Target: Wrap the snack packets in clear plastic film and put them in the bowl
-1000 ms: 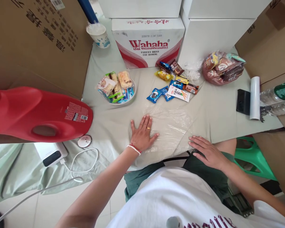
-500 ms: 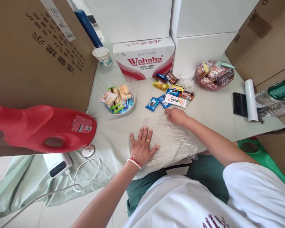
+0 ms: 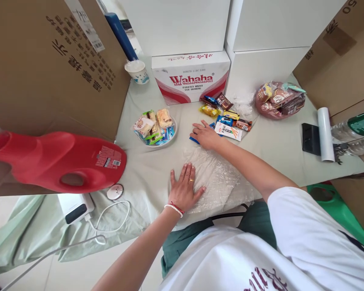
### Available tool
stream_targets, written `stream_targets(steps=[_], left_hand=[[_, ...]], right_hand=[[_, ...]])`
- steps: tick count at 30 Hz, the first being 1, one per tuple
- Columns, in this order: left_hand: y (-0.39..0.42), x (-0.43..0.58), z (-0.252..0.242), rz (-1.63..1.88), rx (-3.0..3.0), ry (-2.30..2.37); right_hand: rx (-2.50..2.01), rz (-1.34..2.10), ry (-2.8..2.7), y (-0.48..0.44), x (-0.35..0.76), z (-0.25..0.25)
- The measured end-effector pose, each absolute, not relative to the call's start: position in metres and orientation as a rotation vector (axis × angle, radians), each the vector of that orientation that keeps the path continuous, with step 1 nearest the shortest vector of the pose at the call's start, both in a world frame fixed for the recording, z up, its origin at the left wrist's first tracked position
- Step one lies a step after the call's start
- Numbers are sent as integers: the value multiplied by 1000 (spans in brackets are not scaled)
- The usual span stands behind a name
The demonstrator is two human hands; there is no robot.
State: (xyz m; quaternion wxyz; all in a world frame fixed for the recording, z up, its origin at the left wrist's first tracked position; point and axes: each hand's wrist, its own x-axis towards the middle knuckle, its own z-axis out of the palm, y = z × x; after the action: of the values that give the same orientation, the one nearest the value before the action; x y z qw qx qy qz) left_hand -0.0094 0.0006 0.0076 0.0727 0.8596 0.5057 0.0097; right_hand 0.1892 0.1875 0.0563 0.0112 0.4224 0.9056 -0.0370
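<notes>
My left hand lies flat with its fingers spread at the left edge of a crinkled clear plastic sheet on the table. My right hand is over the blue snack packets, covering most of them, its fingers apart and pointing left. Just right of it lie a white snack packet, a blue one, a yellow one and brown ones. A bowl of wrapped snacks stands to the left, and a reddish bowl of snacks at the back right.
At the back stand a Wahaha carton and a paper cup. A red jug and a power bank with cable are at left. A white roll, a black object and plastic bottles are at right.
My right hand has moved from the plastic sheet's upper edge up and left onto the blue packets. My left hand stays flat on the sheet. The view has shifted slightly.
</notes>
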Motion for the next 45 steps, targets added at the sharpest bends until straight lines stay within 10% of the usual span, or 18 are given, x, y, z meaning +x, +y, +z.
stream_targets(steps=[9,16,45], left_hand=[[0,-11,6,64,2564,1518],[0,-11,3,82,2571,1515],[-1,-8,5,156,2472,1524]], right_hand=[[2300,-762,2076,133,228,62],[2777,-563,1827,165,268,65],[1431,-463,2806,42,237,39]])
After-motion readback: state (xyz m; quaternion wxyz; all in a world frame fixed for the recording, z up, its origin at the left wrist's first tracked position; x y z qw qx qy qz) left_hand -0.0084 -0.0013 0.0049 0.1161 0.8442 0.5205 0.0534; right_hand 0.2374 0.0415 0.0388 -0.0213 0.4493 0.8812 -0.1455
